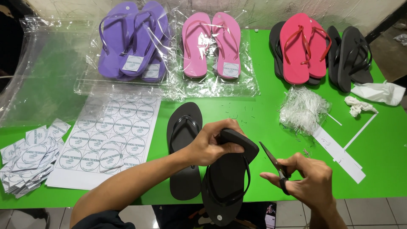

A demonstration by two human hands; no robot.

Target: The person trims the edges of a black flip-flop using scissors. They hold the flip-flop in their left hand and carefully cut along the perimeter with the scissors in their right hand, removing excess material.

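Note:
My left hand (212, 142) grips the toe end of a black flip-flop (227, 180), holding it tilted over the table's front edge, strap side up. My right hand (307, 180) holds a small pair of black scissors (273, 163), blades pointing up-left toward the flip-flop and a little apart from it. A second black flip-flop (183, 148) lies flat on the green table (254, 114), just left of my left hand.
Bagged purple flip-flops (133, 40) and pink flip-flops (212, 44) lie at the back, red ones (303, 46) and black ones (349, 57) to the right. A sticker sheet (110, 135), cut labels (29, 159), a pile of white plastic ties (303, 110), paper strips (339, 152) and empty clear bags (42, 72) are about.

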